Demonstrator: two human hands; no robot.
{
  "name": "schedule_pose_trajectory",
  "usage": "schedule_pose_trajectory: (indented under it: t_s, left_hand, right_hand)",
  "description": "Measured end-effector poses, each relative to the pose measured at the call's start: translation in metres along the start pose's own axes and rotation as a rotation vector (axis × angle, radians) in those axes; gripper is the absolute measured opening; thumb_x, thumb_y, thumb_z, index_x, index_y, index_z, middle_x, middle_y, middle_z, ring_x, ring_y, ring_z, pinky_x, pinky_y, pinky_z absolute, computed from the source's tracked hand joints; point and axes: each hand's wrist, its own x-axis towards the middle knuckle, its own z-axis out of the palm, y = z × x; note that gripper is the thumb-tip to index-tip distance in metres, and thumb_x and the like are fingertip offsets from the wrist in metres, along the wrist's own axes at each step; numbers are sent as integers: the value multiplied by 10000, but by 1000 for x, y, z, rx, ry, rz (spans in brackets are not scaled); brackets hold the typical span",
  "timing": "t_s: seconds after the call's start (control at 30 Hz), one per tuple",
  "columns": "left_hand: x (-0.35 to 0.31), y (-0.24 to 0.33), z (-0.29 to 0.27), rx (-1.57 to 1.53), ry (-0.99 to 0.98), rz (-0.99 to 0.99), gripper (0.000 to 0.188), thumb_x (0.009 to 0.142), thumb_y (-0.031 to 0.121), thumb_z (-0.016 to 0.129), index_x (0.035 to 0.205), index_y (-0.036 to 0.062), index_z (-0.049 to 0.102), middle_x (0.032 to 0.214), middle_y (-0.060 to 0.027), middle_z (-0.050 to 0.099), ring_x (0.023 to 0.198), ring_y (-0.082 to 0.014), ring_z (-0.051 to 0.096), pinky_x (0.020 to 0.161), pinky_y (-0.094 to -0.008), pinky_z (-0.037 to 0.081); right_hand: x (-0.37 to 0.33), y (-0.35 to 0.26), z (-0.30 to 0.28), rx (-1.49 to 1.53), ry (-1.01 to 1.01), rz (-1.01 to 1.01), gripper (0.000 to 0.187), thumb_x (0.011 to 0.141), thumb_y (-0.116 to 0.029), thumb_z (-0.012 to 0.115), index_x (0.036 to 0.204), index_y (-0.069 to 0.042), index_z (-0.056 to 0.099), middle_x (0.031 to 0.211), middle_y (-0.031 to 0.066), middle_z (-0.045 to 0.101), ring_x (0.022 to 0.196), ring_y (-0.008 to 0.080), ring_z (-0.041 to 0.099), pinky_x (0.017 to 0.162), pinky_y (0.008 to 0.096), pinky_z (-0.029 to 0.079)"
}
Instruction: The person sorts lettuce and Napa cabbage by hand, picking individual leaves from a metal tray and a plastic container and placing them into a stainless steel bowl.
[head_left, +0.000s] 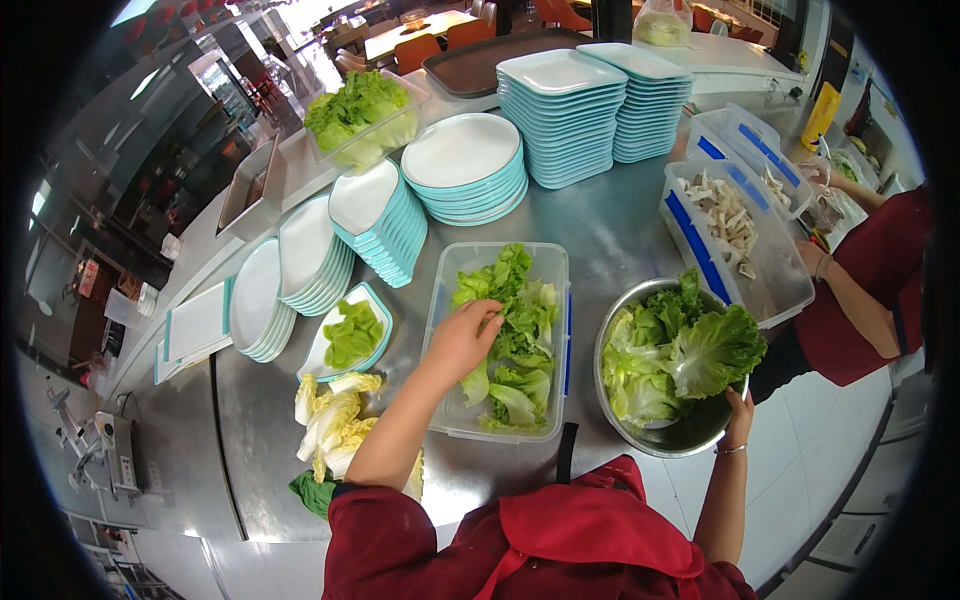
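Bent fingers of my left hand (466, 338) close on green lettuce (510, 290) in a clear plastic container (440, 418); the fingertips are partly hidden. More torn leaves lie along the container's length. At the right, my right hand (737, 420) grips the rim of a steel bowl (612, 425), which is tilted a little. Loose lettuce leaves (668, 350) fill much of that bowl, a large frilly one on top. Left of the container, a small white dish (313, 358) with a blue-green edge holds a few lettuce pieces (352, 335).
Yellow-white cabbage leaves (335, 425) lie by my left forearm. Stacked plates (560, 120) line the far side, with a lettuce-filled tub (365, 115) behind. Pale strips, perhaps mushrooms, fill a bin (795, 300) at right, where a co-worker in a red top (880, 300) stands.
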Motion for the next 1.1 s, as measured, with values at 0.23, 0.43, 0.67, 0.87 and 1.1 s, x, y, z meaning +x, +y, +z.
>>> schedule_pose_trajectory:
  t_s: [0.23, 0.43, 0.67, 0.87, 1.1]
  left_hand:
    - [22, -25, 36, 479, 256, 238, 339, 790, 179, 586, 1097, 47, 526, 1058, -141, 562, 931, -292, 558, 819, -368, 440]
    - [32, -46, 12, 478, 289, 14, 211, 760, 108, 553, 971, 97, 551, 887, -91, 589, 845, -287, 556, 711, -387, 456]
    - [28, -43, -10, 345, 419, 33, 162, 790, 122, 554, 949, 98, 570, 890, -92, 595, 837, -287, 565, 682, -378, 460]
    - [3, 1, 10, 144, 25, 77, 277, 796, 139, 571, 1052, 43, 528, 1021, -121, 558, 935, -306, 541, 739, -370, 465]
    - [3, -14, 50, 487, -160, -78, 481, 772, 184, 605, 1198, 50, 427, 1035, -151, 552, 944, -311, 552, 784, -379, 464]
  right_hand:
    - [-1, -2, 4, -25, 7, -20, 323, 768, -70, 516, 1076, 27, 523, 936, 68, 588, 816, 174, 569, 746, 278, 456]
    - [-1, -1, 3, -30, 18, -23, 320, 768, -82, 516, 1070, 23, 533, 920, 56, 584, 795, 159, 560, 726, 269, 450]
    - [6, 8, -10, -61, 9, -17, 328, 771, -80, 524, 1083, 21, 524, 894, 47, 572, 769, 147, 542, 703, 265, 444]
    - [1, 0, -1, -30, 17, 3, 334, 767, -75, 525, 1088, 20, 522, 902, 50, 575, 778, 153, 547, 713, 273, 446]
    - [3, 0, 0, -7, 4, -3, 342, 767, -68, 518, 1097, 24, 516, 921, 61, 580, 798, 167, 556, 731, 276, 448]
